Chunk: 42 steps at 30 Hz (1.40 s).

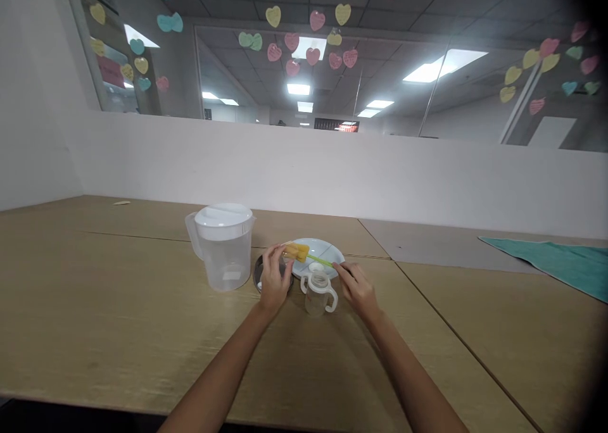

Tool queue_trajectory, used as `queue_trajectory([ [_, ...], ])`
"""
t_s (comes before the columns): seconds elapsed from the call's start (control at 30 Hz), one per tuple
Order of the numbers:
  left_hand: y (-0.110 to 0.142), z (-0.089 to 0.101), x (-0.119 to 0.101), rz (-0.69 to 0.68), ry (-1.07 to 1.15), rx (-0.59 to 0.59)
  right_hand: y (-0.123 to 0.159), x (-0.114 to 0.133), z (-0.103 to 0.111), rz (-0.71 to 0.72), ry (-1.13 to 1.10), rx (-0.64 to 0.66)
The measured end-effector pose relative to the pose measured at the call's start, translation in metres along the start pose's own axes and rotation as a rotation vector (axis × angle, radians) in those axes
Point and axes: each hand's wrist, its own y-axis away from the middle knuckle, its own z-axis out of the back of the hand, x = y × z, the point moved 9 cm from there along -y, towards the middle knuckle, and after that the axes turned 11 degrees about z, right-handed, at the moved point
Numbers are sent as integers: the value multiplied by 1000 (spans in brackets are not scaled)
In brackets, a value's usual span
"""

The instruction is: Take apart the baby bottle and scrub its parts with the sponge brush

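The wooden table [118,306] carries all items. The lidded clear pitcher [223,246] serves as the reference point. A teal cloth [555,262] lies well apart from the pitcher, at the far right. A pale plate [327,252] sits right of the pitcher. A dark round dish [259,275] rests just beside the pitcher base. A two-handled clear cup [318,290] stands right of the pitcher, before the plate. The left hand [274,278] pinches the yellow sponge head of a brush [299,252]; the right hand [356,287] grips its green handle end.

Wooden table [118,306]: pitcher [223,246], plate [327,252], handled cup [317,290], teal cloth [565,262].
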Motion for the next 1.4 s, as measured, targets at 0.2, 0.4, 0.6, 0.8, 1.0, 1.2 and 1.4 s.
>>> queue_trajectory([
  [0.2, -2, -2, 10, 68, 16, 1, 2, -8, -3, -80, 95, 34],
  [0.4, -8, -5, 46, 264, 36, 12, 8, -25, 0, -294, 124, 16],
  [0.6, -9, -11, 61, 312, -54, 98, 13, -32, 0, -361, 144, 23],
  [0.8, -1, -23, 91, 498, -93, 208, 15, -35, -1, -371, 161, 34],
  [1.0, 2, -30, 101, 431, -314, 323, 17, -37, -3, -376, 155, 55],
  [1.2, 4, -31, 94, 366, -402, 328, 18, -38, -5, -386, 146, 60],
  [1.4, 5, -35, 83, 240, -603, 355, 21, -41, -6, -398, 176, 77],
])
